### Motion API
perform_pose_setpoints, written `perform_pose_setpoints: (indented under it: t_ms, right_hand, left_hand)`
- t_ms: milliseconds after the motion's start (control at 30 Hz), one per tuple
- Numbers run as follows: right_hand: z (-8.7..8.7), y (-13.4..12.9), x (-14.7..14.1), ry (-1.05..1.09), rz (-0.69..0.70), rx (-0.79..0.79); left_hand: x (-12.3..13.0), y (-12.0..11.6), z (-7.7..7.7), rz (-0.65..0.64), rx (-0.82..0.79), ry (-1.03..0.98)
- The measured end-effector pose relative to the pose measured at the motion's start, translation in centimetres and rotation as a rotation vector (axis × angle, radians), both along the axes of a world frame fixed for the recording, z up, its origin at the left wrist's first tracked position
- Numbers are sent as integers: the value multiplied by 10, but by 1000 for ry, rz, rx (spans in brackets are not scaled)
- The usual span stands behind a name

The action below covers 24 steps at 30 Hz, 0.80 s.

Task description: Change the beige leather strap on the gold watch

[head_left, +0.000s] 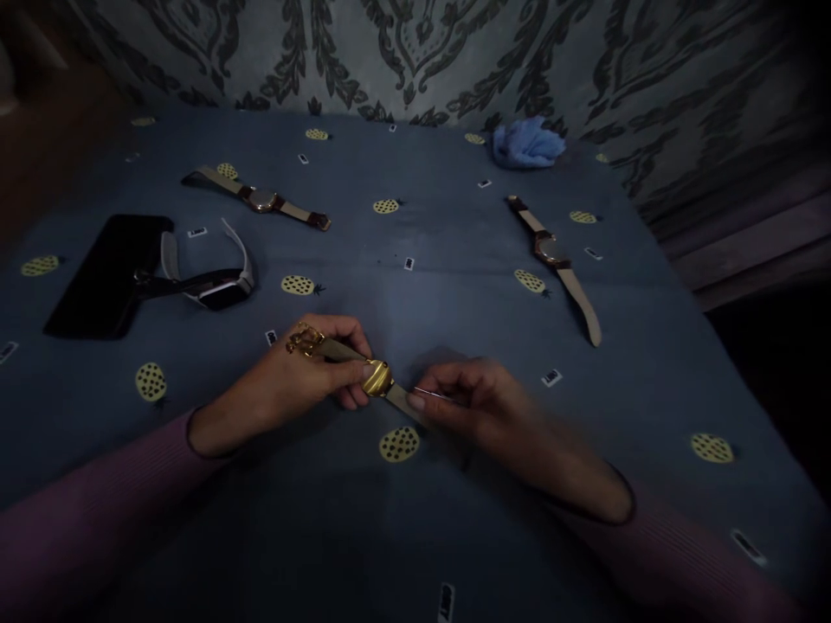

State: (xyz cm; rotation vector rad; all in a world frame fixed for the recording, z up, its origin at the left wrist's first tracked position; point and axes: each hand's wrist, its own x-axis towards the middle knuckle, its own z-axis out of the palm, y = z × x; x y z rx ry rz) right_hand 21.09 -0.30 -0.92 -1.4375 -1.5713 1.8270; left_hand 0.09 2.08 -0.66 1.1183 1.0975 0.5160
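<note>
A gold wristwatch (377, 378) with a greyish strap and an ornate gold buckle is held over the table, its shiny gold case back facing up. My left hand (318, 368) is closed around it, the thumb pressing on the case and the buckle lying over the back of the hand. Close by on the right, my right hand (477, 402) pinches a thin silver metal tool (434, 394) whose exact kind I cannot make out. Its fingertips are at the lower strap; whether they grip the strap is unclear.
On the patterned tablecloth (402, 311) lie two face-down watches, one at the back left (263, 201) and one at the right (551, 251). A black phone (107, 277) and a grey-strapped smartwatch (224, 294) are at left. A crumpled blue cloth (529, 143) sits near the wall.
</note>
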Motion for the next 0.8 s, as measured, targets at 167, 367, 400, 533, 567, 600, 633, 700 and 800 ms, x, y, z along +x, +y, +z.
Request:
perform_pose_setpoints:
  t_ms: [167, 367, 400, 533, 567, 600, 633, 700, 800]
  right_hand:
    - [-1, 1, 2, 3, 23, 12]
    - [-1, 1, 0, -1, 16, -12]
    - [0, 1, -1, 1, 7, -22]
    - [-1, 0, -2, 13, -18, -45]
    - [-2, 0, -2, 21, -18, -46]
    - [-2, 0, -1, 27, -18, -47]
    - [-3, 0, -2, 30, -18, -47]
    - [-3, 0, -2, 23, -25, -49]
    - [-2, 0, -4, 24, -28, -39]
  left_hand:
    - [1, -2, 1, -1, 11, 20]
    - [-1, -9, 1, -53, 222, 156]
    - [-2, -11, 1, -73, 317, 205]
    - [-3, -15, 0, -140, 682, 420]
    - [-2, -15, -1, -144, 741, 456]
    - [-1, -17, -2, -148, 793, 475]
    - [0, -18, -3, -159, 847, 481]
    - [1, -20, -4, -194, 973, 485]
    - [2, -24, -5, -262, 1151, 549]
